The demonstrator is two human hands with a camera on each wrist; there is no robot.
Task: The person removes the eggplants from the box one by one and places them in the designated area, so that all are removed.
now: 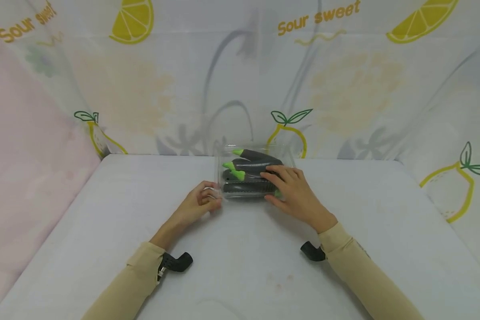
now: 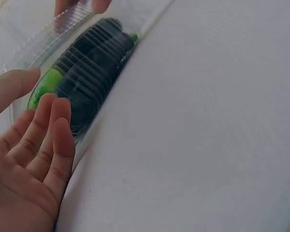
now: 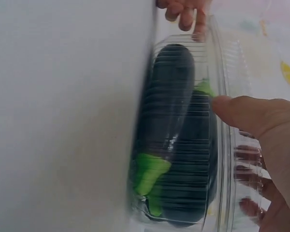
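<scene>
A clear plastic box (image 1: 218, 166) with ridged walls sits on the white table, holding several dark eggplants (image 1: 253, 166) with bright green stem ends. At its left end is my left hand (image 1: 194, 204), fingers loosely bent beside the end wall, thumb by the near corner. The left wrist view shows that hand's thumb (image 2: 21, 87) apart from its fingers, palm empty. Over the right part of the box my right hand (image 1: 298, 193) grips it, fingers across the top and thumb at the near side. In the right wrist view, its fingers show partly through the plastic beyond the rim (image 3: 224, 169).
The white table (image 1: 240, 258) reaches up to a cloth backdrop (image 1: 240, 80) printed with lemons and lettering. Black curved devices, one on the left wrist (image 1: 178, 262) and another on the right wrist (image 1: 313, 252), jut inward below the sleeves.
</scene>
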